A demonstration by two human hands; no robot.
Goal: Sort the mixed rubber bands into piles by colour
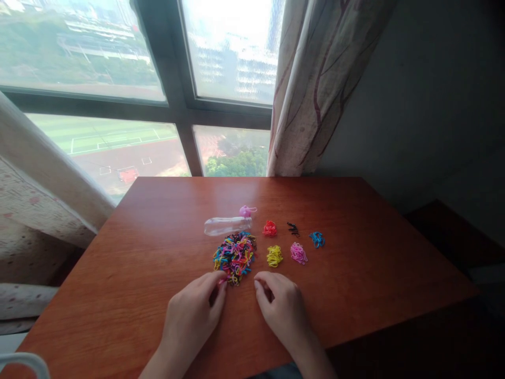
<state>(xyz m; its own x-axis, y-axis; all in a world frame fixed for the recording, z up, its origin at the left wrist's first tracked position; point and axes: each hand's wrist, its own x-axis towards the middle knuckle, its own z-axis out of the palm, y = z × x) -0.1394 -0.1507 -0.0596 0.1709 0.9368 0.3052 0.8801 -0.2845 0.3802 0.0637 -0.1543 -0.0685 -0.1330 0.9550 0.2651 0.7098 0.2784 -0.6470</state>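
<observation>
A mixed pile of small coloured rubber bands point(235, 255) lies mid-table. At its lower left edge my left hand point(192, 308) is closed, with a bit of pink rubber band point(221, 281) showing between thumb and forefinger. My right hand point(284, 304) rests just right of the pile's near end, thumb and forefinger pinched together; whatever they hold is too small to make out. Beyond it are sorted heaps: yellow bands point(274, 256), pink bands point(299, 253), red bands point(270, 228), a few black bands point(292, 229) and blue bands point(317, 239).
Behind the pile a clear plastic bottle point(225, 226) lies on its side, a pink cap with a loop point(245, 211) beside its right end. The brown wooden table point(138, 273) meets a window point(183, 110) with curtains point(311, 84). A white curved object point(26, 359) shows at lower left.
</observation>
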